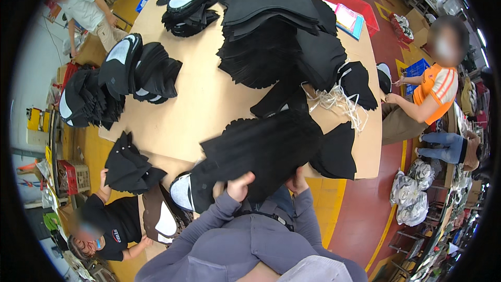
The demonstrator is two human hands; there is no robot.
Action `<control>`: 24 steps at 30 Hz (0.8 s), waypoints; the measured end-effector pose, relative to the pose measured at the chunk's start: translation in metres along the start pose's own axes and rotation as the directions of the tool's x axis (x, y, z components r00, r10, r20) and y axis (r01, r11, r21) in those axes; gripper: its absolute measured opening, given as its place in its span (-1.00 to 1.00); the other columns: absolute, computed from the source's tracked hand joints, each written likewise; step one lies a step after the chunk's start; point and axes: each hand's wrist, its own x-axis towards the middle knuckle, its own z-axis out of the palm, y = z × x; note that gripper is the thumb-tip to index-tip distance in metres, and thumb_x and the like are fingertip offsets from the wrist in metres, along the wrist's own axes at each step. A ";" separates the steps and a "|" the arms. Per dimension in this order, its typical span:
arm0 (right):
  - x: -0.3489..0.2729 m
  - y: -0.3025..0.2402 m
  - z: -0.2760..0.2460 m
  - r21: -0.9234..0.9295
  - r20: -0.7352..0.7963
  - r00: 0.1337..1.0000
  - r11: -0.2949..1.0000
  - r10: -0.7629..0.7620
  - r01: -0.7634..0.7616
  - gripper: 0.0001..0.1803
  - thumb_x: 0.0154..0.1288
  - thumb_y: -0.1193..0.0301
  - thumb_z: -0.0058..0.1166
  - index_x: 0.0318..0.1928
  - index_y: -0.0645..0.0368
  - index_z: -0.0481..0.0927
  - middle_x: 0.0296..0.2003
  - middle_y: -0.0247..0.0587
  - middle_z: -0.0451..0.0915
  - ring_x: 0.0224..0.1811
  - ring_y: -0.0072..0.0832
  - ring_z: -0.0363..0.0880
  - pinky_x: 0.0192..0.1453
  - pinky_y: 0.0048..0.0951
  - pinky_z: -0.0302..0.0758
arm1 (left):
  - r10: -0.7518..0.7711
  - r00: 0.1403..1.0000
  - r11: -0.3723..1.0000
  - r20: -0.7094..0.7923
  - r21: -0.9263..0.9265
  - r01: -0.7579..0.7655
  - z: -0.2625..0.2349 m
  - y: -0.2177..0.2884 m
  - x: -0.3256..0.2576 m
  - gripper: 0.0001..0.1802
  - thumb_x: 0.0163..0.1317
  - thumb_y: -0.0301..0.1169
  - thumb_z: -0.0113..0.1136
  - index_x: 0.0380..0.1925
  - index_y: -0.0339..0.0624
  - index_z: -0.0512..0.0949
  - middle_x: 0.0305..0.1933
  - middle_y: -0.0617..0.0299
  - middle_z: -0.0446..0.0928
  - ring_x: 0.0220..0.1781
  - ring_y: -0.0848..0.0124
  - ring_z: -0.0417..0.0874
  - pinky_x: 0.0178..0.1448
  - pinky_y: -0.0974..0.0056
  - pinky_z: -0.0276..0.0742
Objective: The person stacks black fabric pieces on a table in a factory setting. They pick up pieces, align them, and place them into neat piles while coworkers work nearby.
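A thick fan of black fabric panels lies along the near edge of the table in front of me. At the lower right edge of this fan, my right hand is closed on the black panels, with the thumb up along their side. Over the near left part of the fan is my left hand, its thumb raised and its other fingers smeared by motion. Beside it, a black panel with a pale grey curved patch sticks out to the left. A separate black panel lies right of the fan.
A tall stack of black panels fills the table's far middle. White straps lie tangled at right. More black piles stand left. A co-worker handles panels at lower left; another in orange stands right. A red basket sits far right.
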 end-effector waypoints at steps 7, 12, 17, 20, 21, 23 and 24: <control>0.059 -0.045 0.010 -0.938 -0.110 0.899 -0.255 -0.425 -0.236 -0.16 0.12 0.30 0.26 0.37 0.19 0.16 0.35 0.15 0.11 0.41 0.04 0.07 0.46 -0.16 0.08 | 0.022 0.967 0.895 -0.252 -0.426 -0.131 -0.077 0.045 0.015 -0.46 0.22 -0.25 0.21 0.15 -0.28 0.42 0.22 0.07 0.46 0.23 0.08 0.46 0.37 -0.05 0.30; 0.111 -0.064 -0.038 -0.767 -0.023 0.930 -0.590 -0.366 -0.251 -0.15 -0.06 0.45 0.21 0.33 0.18 0.22 0.39 0.30 0.00 0.43 0.15 0.01 0.47 -0.07 0.07 | 0.219 0.909 0.910 -0.355 -0.261 -0.321 -0.128 0.097 -0.006 -0.47 0.26 -0.26 0.18 0.16 -0.32 0.40 0.22 0.02 0.45 0.23 0.06 0.46 0.35 -0.05 0.33; 0.127 -0.073 -0.069 -0.611 -0.015 0.966 -0.762 -0.259 -0.214 -0.22 -0.05 0.46 0.11 0.29 0.20 0.27 0.33 0.37 0.15 0.36 0.11 0.22 0.43 -0.12 0.19 | 0.257 0.888 0.896 -0.381 -0.251 -0.367 -0.118 0.097 -0.025 -0.41 0.32 -0.14 0.08 0.22 -0.31 0.33 0.27 0.00 0.40 0.27 0.02 0.42 0.36 -0.11 0.30; 0.118 -0.075 -0.059 -0.694 0.166 0.890 -0.691 -0.424 -0.200 -0.52 0.02 0.48 0.04 0.05 0.19 0.51 -0.01 0.15 0.57 0.01 -0.10 0.60 0.09 -0.23 0.52 | 0.240 0.843 0.873 -0.482 -0.273 -0.405 -0.122 0.083 -0.035 -0.40 0.32 -0.14 0.08 0.23 -0.30 0.32 0.27 0.00 0.40 0.28 0.02 0.41 0.36 -0.13 0.30; 0.118 -0.074 -0.038 -0.739 0.195 0.860 -0.647 -0.472 -0.188 -0.58 0.03 0.49 0.03 -0.01 0.18 0.55 -0.10 0.09 0.63 -0.07 -0.15 0.65 0.00 -0.24 0.57 | 0.236 0.813 0.863 -0.532 -0.270 -0.427 -0.120 0.082 -0.041 -0.40 0.32 -0.13 0.09 0.23 -0.30 0.32 0.27 0.00 0.40 0.28 0.02 0.41 0.35 -0.13 0.30; 0.110 -0.063 0.003 -0.763 0.090 0.896 -0.608 -0.436 -0.219 -0.57 0.02 0.50 0.01 -0.01 0.15 0.56 -0.30 0.02 0.66 -0.30 -0.12 0.66 -0.19 -0.16 0.57 | 0.190 0.790 0.867 -0.582 -0.277 -0.413 -0.118 0.078 -0.049 -0.40 0.28 -0.15 0.14 0.22 -0.29 0.34 0.26 0.02 0.40 0.26 0.03 0.43 0.34 -0.12 0.32; 0.109 -0.056 0.025 -0.775 -0.025 0.929 -0.579 -0.370 -0.252 -0.49 -0.02 0.51 0.02 0.07 0.16 0.51 -0.23 0.05 0.64 -0.24 -0.11 0.65 -0.12 -0.16 0.55 | 0.166 0.784 0.870 -0.598 -0.285 -0.402 -0.123 0.074 -0.051 -0.40 0.26 -0.18 0.17 0.21 -0.29 0.34 0.26 0.02 0.41 0.24 0.03 0.44 0.33 -0.11 0.34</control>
